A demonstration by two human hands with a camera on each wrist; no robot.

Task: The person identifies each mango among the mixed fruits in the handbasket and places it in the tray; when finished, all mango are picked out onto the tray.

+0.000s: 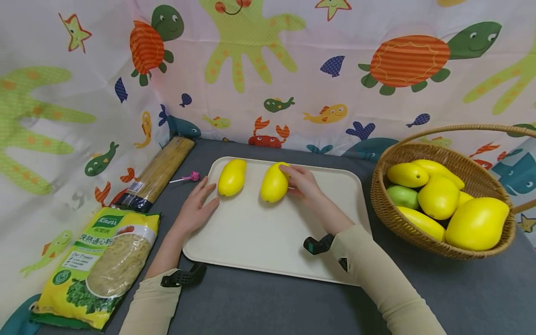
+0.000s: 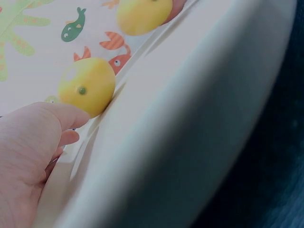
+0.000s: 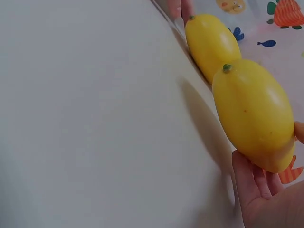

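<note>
My right hand grips a yellow mango by its right side, with thumb and fingers around its far end in the right wrist view. This mango's shadow falls on the cream tray. A second yellow mango lies at the tray's far left, its small green stem tip facing the left wrist camera. My left hand is at the tray's left rim, holding nothing. Its fingers are relaxed and spread, the thumb tip close to the second mango.
A wicker basket of yellow fruit and one green fruit stands right of the tray. On the left lie a yellow Knorr pasta bag, a pack of dry noodles and a pink lollipop. A patterned cloth hangs behind.
</note>
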